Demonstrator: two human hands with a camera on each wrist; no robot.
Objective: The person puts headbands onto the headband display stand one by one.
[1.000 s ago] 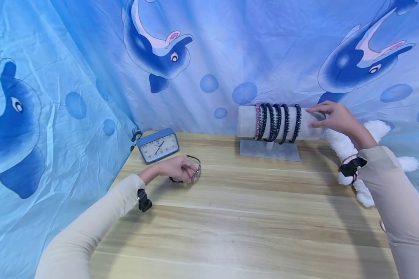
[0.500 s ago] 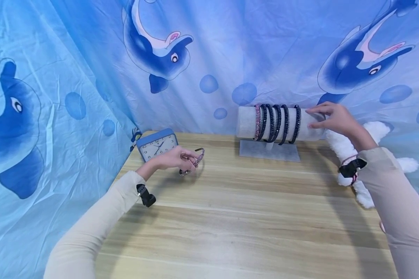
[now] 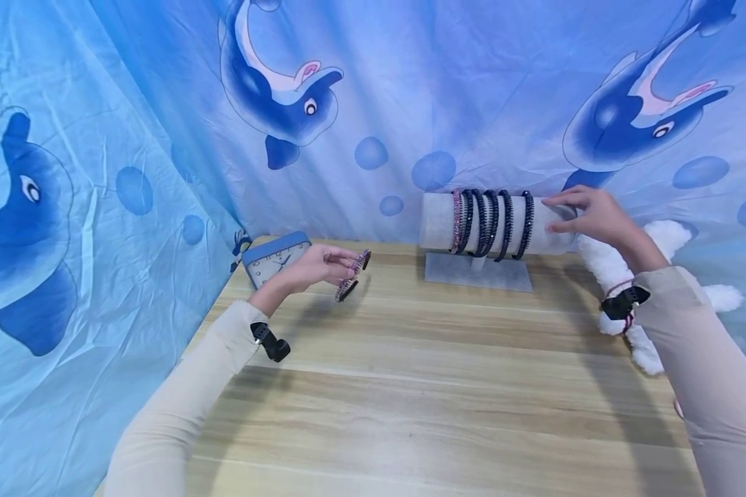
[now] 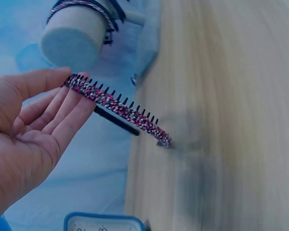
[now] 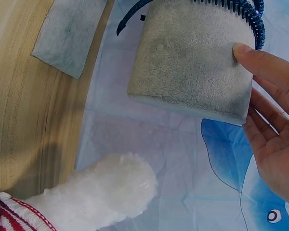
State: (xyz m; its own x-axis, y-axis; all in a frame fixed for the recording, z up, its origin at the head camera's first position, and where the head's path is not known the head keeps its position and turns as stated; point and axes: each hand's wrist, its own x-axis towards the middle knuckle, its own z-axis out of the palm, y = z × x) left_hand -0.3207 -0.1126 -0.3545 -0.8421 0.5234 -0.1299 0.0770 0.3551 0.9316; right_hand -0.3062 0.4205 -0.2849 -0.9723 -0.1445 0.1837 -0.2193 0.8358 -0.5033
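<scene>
My left hand (image 3: 320, 266) pinches a headband (image 4: 118, 107) between thumb and fingers, above the table beside the clock. The headband is set with pink, silver and dark sparkles and has a row of black teeth along its edge. A grey padded headband stand (image 5: 192, 67) stands at the back of the table, with several dark headbands (image 3: 527, 224) and a pink one (image 3: 456, 221) around its roll. At the roll's right end my right hand (image 3: 599, 217) holds on, its thumb on the padding and its other fingers partly hidden behind it.
A blue alarm clock (image 3: 261, 266) sits at the table's back left corner, partly behind the left hand. A white plush toy (image 3: 603, 266) lies right of the stand, under the right forearm. Dolphin-printed cloth (image 3: 385, 83) hangs behind the table (image 3: 410, 386).
My left hand has lifted the headband off the table and carried it up and slightly right, turning it. The right hand stays on the roll's end.
</scene>
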